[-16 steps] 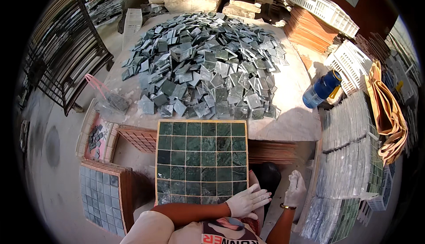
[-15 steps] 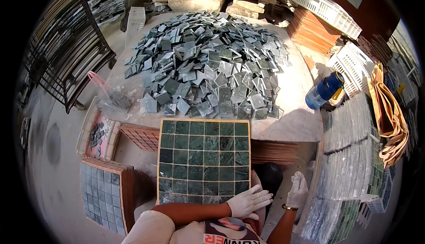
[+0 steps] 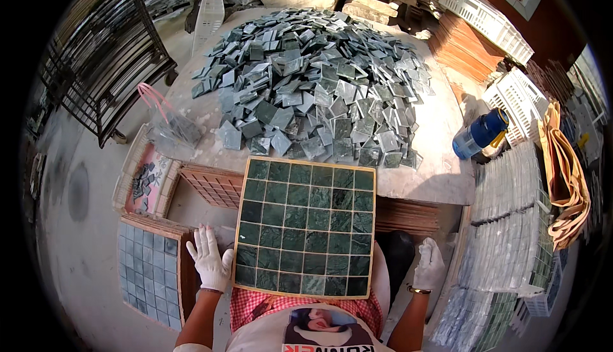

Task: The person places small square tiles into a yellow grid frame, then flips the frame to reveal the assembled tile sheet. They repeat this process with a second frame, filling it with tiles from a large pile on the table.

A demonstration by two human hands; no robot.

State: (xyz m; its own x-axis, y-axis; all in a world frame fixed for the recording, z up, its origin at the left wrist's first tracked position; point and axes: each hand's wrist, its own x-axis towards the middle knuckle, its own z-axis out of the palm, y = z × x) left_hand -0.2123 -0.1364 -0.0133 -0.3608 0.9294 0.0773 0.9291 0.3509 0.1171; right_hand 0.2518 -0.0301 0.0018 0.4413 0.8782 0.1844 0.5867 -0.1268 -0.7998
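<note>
green tile sheet [image 3: 304,227] lies square at lower centre, between both hands. left hand [image 3: 211,257] touches its left edge, fingers spread; right hand [image 3: 429,264] loosely curled, empty, apart right.

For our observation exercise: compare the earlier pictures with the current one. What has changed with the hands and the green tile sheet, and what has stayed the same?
The left hand, earlier reaching across to the tile sheet's lower right corner, has moved out to its left edge. The right hand has shifted slightly, resting open to the sheet's right, touching nothing I can make out. The sheet, the loose tile pile and the blue bottle stayed put.
</note>
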